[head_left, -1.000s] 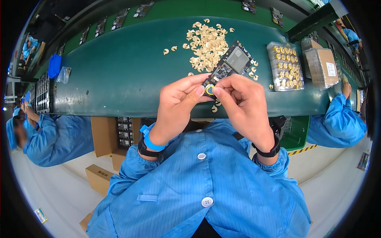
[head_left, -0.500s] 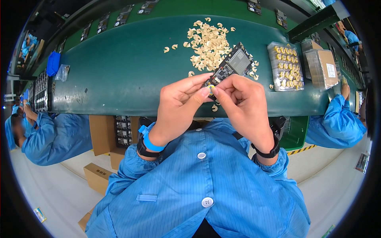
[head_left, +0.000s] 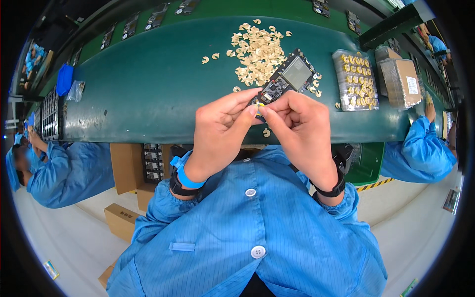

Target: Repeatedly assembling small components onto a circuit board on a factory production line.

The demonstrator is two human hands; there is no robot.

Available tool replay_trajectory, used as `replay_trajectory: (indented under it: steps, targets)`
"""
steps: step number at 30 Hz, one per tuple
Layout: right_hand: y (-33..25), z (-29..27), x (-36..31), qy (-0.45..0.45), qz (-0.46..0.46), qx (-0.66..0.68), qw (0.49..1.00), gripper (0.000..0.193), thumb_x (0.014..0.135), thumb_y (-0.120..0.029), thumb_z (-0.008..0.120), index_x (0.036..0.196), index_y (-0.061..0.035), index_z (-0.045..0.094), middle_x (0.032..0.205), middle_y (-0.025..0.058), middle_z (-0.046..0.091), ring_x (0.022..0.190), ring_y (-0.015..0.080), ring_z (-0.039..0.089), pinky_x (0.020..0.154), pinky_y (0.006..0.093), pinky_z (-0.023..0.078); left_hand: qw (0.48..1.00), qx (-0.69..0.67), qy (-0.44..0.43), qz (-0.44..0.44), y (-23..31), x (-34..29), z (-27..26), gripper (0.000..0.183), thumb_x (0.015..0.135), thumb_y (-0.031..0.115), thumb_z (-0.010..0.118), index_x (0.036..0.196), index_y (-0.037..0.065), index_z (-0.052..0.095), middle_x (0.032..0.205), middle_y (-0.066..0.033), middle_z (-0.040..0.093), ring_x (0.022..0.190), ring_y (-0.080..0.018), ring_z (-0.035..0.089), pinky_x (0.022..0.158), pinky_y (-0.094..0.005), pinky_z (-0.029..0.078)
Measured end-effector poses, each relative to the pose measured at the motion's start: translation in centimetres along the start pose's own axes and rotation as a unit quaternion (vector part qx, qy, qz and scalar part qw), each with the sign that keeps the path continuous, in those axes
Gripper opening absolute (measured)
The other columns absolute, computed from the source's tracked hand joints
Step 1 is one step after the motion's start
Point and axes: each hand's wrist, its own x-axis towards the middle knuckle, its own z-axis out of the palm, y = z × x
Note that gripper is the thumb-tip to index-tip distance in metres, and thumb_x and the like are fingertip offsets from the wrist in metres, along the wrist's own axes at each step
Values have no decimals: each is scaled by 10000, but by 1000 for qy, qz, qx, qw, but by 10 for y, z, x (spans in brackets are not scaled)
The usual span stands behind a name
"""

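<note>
Both my hands meet over the near end of a black circuit board (head_left: 278, 88), which slants up to the right and bears a grey metal shield. My left hand (head_left: 222, 129) grips that near end, its fingers partly hidden beneath. A small round yellow-edged part (head_left: 260, 105), like a coin cell, sits between my thumb tips. My right hand (head_left: 303, 123) is closed, pinching this part against the board. Just beyond the board lies a pile of cream C-shaped pieces (head_left: 257, 52). Several similar pieces are scattered by the board's right edge.
A clear tray (head_left: 367, 106) of yellow round parts lies on the green worktop (head_left: 148, 84) at right, beside stacked trays with brown card (head_left: 403, 84). More circuit boards (head_left: 157, 16) lie along the far strip. Co-workers in blue sit at left and right. An open carton (head_left: 126, 168) stands below the worktop.
My hands and the board have shifted slightly left in the picture. The board is turned a little, and both thumbs stay at the round part.
</note>
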Motion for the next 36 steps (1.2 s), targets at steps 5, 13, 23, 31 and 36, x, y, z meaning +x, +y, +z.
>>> replay_trajectory:
  steps: [5, 13, 23, 31, 36]
  targets:
    - [5, 2, 0, 10, -13, -4, 1000, 94, 902, 0, 752, 856, 31, 677, 713, 51, 614, 536, 66, 520, 485, 257, 403, 1000, 0, 9, -9, 3, 1, 0, 314, 1014, -46, 593, 1317, -125, 617, 1190, -196, 718, 1084, -220, 716, 899, -336, 644]
    - [4, -4, 0, 13, -80, -66, 995, 118, 883, 16, 745, 1000, 0, 735, 705, 63, 569, 537, 130, 528, 501, 294, 410, 998, -31, 35, -51, 5, 4, -1, 309, 1005, -37, 595, 1303, -113, 627, 1171, -177, 731, 1049, -191, 724, 859, -303, 644]
    - [4, -7, -3, -47, -176, -213, 960, 248, 849, 32, 686, 1086, -27, 732, 858, 112, 636, 677, 325, 657, 585, 438, 523, 995, -46, 32, -77, 1, 6, -4, 284, 993, -51, 601, 1271, -104, 630, 1150, -175, 734, 1018, -182, 727, 847, -303, 642]
    - [10, -7, -3, -57, -178, -168, 968, 222, 865, 30, 685, 1077, -21, 730, 814, 123, 628, 650, 307, 638, 573, 413, 503, 994, -78, 24, -78, -6, 6, -9, 296, 983, -66, 602, 1275, -111, 623, 1161, -183, 729, 1023, -193, 728, 865, -314, 639]
    - [11, -7, -4, -38, -137, -108, 984, 238, 875, 35, 697, 1104, -13, 736, 749, 108, 584, 592, 240, 575, 543, 364, 446, 994, -79, 24, -75, -3, 5, -8, 321, 981, -62, 603, 1297, -116, 614, 1168, -186, 727, 1032, -191, 725, 872, -314, 638]
